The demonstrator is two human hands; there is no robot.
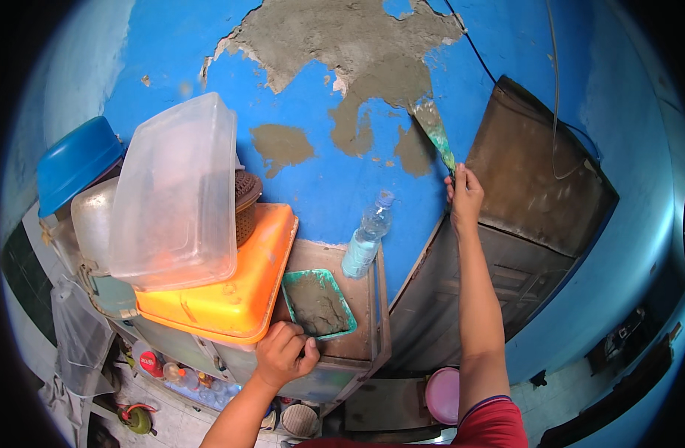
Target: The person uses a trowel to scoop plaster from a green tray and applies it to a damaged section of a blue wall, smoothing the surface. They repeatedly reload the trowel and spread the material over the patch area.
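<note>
My right hand point(465, 196) is closed round the handle of a putty knife point(434, 131), stained green and grey. Its blade lies against the blue wall point(283, 97), at the right side of the damp grey mortar patch point(391, 78). My left hand point(286, 352) is curled over the front edge of a wooden cabinet point(357, 345), close by an orange plastic tub. Just beyond that hand, a green rectangular tray point(349, 313) holds wet grey mortar point(318, 305). Behind the tray a clear plastic bottle point(366, 235) with a blue cap and pale label leans slightly.
Stacked on the cabinet's left are the orange tub point(242, 280), a translucent bin point(174, 201), a brown woven basket point(245, 205) and a blue basin point(77, 164). A brown wooden panel point(540, 172) stands at right. Cables point(555, 89) hang on the wall. Below sits a pink round item point(443, 396).
</note>
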